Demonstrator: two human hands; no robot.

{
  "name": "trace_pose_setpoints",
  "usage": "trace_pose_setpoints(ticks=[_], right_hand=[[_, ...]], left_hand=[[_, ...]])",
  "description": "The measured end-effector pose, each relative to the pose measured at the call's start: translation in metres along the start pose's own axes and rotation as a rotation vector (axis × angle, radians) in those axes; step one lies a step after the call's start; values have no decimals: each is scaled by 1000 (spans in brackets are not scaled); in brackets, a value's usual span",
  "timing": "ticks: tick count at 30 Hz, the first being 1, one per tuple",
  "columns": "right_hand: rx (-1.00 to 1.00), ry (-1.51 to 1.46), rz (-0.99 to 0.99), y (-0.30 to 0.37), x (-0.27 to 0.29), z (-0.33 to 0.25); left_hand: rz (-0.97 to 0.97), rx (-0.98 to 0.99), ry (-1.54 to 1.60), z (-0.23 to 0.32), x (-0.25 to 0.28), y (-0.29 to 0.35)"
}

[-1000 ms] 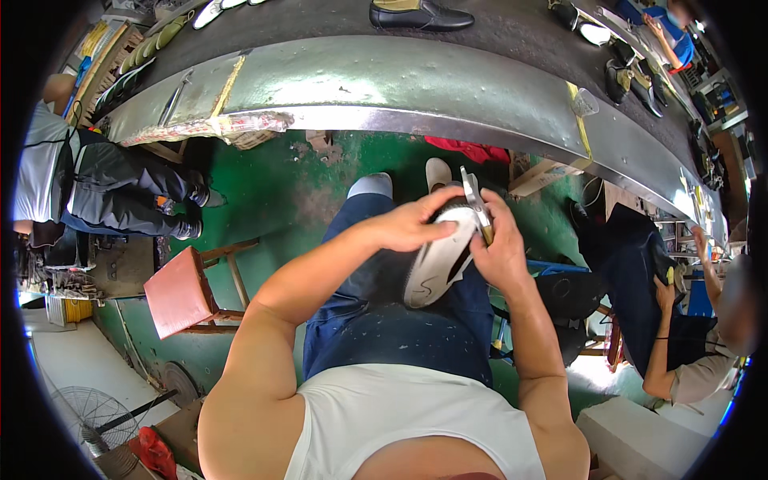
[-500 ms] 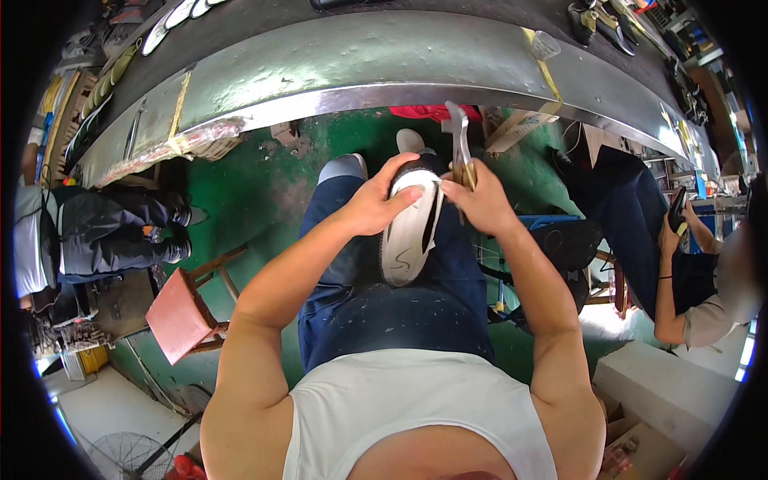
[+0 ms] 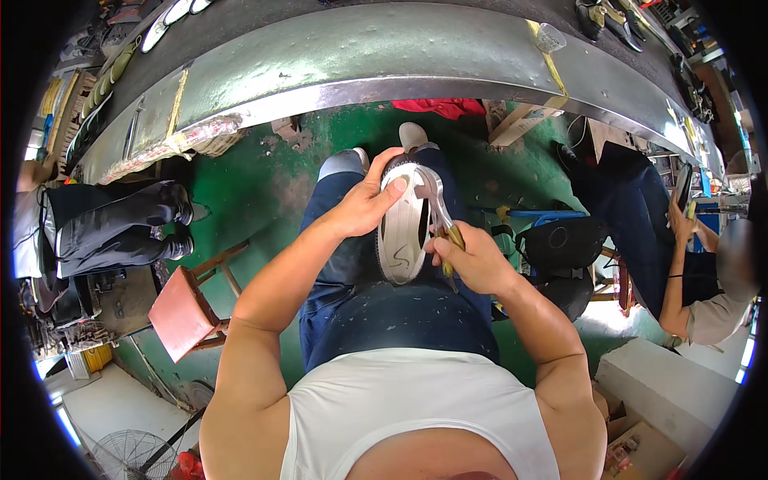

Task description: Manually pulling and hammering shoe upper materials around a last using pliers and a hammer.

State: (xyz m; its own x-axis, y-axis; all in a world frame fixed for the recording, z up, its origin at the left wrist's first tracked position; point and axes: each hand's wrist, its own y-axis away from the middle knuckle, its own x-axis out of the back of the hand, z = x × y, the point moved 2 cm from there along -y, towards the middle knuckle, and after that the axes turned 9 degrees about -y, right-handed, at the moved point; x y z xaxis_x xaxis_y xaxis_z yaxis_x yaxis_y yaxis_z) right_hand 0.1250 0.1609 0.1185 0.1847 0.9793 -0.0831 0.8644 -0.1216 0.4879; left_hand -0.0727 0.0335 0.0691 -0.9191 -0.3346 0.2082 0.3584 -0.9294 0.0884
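At frame centre the upturned shoe (image 3: 402,228) runs lengthwise away over the lap; left hand (image 3: 366,204) clasps its toe, while right hand (image 3: 474,260), fingers wrapped, works what look like lasting pincers (image 3: 436,210) along its right edge.

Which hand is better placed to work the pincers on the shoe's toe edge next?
Right. The right hand already grips the pincers at the shoe rim; the left hand steadies the toe.

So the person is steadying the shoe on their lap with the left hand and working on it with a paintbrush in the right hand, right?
Not a paintbrush: the head view shows the right hand gripping metal pliers against the shoe. The left hand does steady the shoe on the lap.
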Motion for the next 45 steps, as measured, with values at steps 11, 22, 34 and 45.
trace_pose_setpoints(ticks=[11,22,34,45], right_hand=[[-30,-247,-27,-14,10,5],[314,333,254,-47,11,48],[391,829,302,-12,15,11],[125,484,233,-51,29,9]], left_hand=[[12,67,59,-2,4,-10],[109,33,155,-22,4,-18],[211,69,148,-26,-4,-21],[103,126,28,-18,-10,-25]])
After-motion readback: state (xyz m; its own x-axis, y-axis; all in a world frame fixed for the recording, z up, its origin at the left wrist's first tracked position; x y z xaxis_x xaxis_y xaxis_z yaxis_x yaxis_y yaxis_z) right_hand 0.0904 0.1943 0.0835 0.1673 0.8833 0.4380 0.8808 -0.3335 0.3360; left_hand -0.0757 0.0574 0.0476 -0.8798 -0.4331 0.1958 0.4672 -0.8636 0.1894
